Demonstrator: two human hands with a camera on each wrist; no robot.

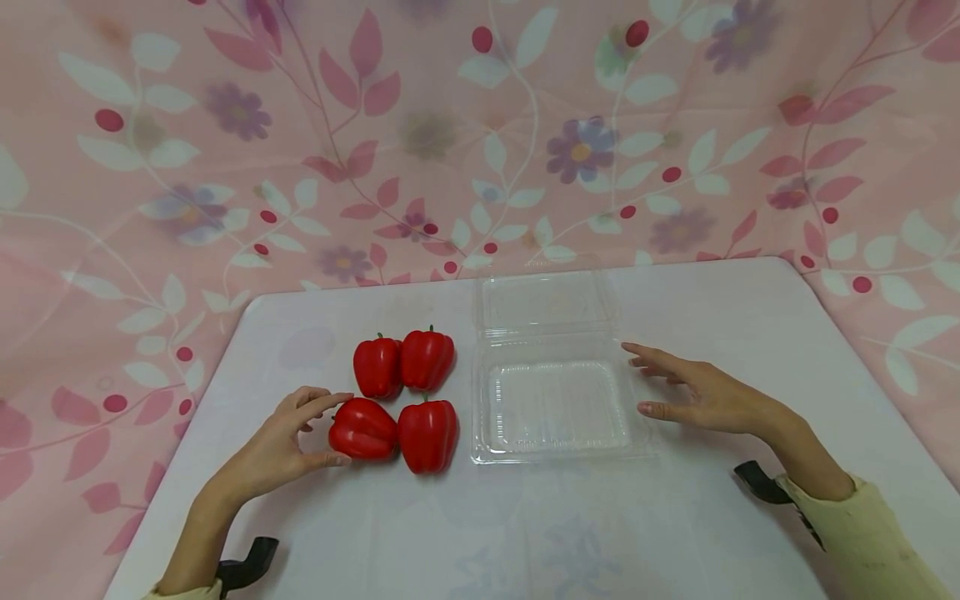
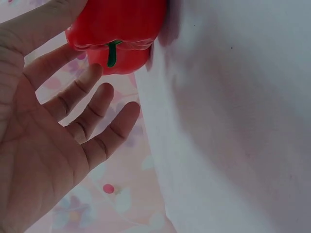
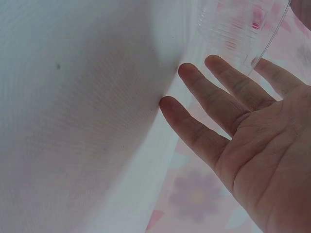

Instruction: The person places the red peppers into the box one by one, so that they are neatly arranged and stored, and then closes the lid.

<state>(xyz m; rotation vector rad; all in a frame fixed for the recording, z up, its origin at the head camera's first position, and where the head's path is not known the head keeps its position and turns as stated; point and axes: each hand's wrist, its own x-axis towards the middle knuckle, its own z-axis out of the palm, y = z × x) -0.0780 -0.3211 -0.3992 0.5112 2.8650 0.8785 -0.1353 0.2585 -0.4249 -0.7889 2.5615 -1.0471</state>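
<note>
Four red bell peppers sit grouped left of centre on the white table. My left hand (image 1: 281, 446) is beside the near-left bell pepper (image 1: 363, 429), which lies on its side, its green stem (image 2: 112, 53) towards my palm. Thumb and index finger reach along opposite sides of its stem end, fingertips right at its skin; the other fingers are spread and hold nothing. A clear plastic clamshell box (image 1: 558, 458) lies with its lid (image 1: 543, 304) folded back. At the box's right edge is my right hand (image 1: 708, 396), fingers extended and palm turned towards it.
Close around that pepper are a near-right bell pepper (image 1: 427, 437), a back-left bell pepper (image 1: 377, 367) and a back-right bell pepper (image 1: 427, 358). The white table (image 1: 525, 533) ends at a pink floral cloth (image 1: 420, 150) behind.
</note>
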